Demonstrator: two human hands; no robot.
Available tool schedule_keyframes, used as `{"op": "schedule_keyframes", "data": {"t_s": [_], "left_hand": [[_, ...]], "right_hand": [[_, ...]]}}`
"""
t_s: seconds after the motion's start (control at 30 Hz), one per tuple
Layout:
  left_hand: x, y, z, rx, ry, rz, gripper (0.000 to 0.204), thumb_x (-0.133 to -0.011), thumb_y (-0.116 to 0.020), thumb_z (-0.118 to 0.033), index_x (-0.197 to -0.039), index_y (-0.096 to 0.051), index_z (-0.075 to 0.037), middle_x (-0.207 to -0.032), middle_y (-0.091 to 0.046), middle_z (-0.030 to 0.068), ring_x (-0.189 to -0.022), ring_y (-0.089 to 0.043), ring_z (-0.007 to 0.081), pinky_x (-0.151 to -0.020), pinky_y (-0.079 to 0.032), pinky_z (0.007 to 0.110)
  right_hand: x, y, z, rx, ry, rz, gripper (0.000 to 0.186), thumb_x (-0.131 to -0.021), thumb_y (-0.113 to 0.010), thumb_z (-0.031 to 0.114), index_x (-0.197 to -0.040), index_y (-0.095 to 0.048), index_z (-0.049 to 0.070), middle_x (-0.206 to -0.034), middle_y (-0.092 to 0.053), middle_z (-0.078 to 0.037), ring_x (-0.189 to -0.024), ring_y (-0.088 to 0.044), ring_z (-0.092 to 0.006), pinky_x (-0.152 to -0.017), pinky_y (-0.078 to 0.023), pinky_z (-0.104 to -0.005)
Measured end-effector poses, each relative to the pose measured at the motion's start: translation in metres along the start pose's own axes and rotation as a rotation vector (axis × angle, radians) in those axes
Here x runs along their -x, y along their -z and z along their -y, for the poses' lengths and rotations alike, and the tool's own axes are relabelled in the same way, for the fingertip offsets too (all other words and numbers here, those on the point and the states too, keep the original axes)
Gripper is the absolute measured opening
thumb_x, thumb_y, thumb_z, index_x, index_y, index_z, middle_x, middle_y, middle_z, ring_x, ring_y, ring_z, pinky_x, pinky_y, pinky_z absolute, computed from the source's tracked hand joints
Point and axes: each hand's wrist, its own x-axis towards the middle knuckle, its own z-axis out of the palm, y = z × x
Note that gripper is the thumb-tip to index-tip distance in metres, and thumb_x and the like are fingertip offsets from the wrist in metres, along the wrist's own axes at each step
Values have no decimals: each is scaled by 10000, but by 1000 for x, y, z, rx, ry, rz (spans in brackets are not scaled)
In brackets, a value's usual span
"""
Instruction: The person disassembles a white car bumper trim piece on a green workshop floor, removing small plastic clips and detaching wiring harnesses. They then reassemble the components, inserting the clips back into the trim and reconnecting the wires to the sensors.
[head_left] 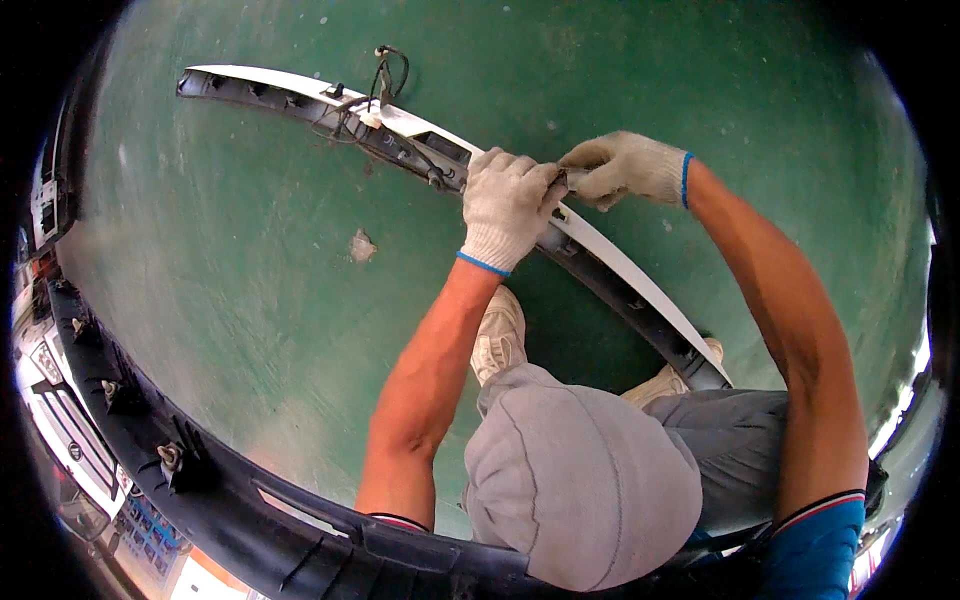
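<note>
White-and-black trim strip (pixel 626 268) slants from upper left to lower right of the frame; left hand (pixel 508 200) seems clamped on it near centre; right hand (pixel 625 168) curls beside that, grip too hidden to tell; likely detail work mid-strip, calling next for steady bracing

This view looks from the wearer's head, through the left of two side-by-side fisheye cameras, steeply down onto the floor (pixel 250 200). It is upright, so its left is the wearer's left. The knee (pixel 585 480) looms large at the floor's near side; the left hand (pixel 505 205) and right hand (pixel 635 170) lie farther out, within arm's reach, above the middle. The wide lens takes in the whole strip (pixel 645 285) and, along the floor's left and near edges, a dark panel (pixel 250 520), bowed toward the round black rim.
</note>
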Motion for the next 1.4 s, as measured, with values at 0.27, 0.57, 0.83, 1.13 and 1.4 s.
{"op": "schedule_keyframes", "data": {"t_s": [0.27, 0.57, 0.83, 1.13, 1.4], "left_hand": [[-2, 2, 3, 18, -88, 79, 125, -867, -748, -245, -932, -760, -139, -828, -702, 35, -862, -671, 272, -855, -510, 441], [-8, 6, 6, 44, -78, 197, 137, -855, -729, -255, -853, -752, -121, -789, -691, 47, -834, -667, 283, -835, -515, 443], [-10, 7, 4, 8, -131, 143, 186, -883, -715, -297, -824, -747, -123, -824, -714, 43, -893, -685, 276, -897, -515, 444], [-8, 8, 14, 103, -61, 146, 151, -885, -732, -256, -931, -761, -114, -867, -723, 43, -923, -669, 286, -893, -516, 435], [-7, 10, 8, 14, -16, 126, 147, -889, -724, -236, -974, -773, -127, -893, -729, 47, -966, -677, 281, -963, -502, 442]], "right_hand": [[2, 6, 19, 271, -204, 131, 415, -925, -678, 313, -1143, -699, -39, -812, -613, -12, -718, -576, -126, -690, -532, -313], [8, -6, 10, 662, 15, -100, 421, -820, -709, 300, -1119, -714, 3, -886, -709, -83, -747, -649, -169, -698, -554, -348], [12, -3, 19, 558, -145, -28, 499, -783, -708, 305, -1189, -701, 16, -1064, -746, -195, -971, -703, -356, -880, -549, -430], [17, 12, 26, 779, -146, -27, 483, -764, -726, 272, -1186, -720, 38, -1045, -746, -128, -936, -689, -247, -840, -560, -382], [41, 41, 6, 134, -72, -48, 490, -771, -740, 118, -1237, -686, -24, -1043, -682, -52, -887, -639, -158, -780, -565, -345]]}}
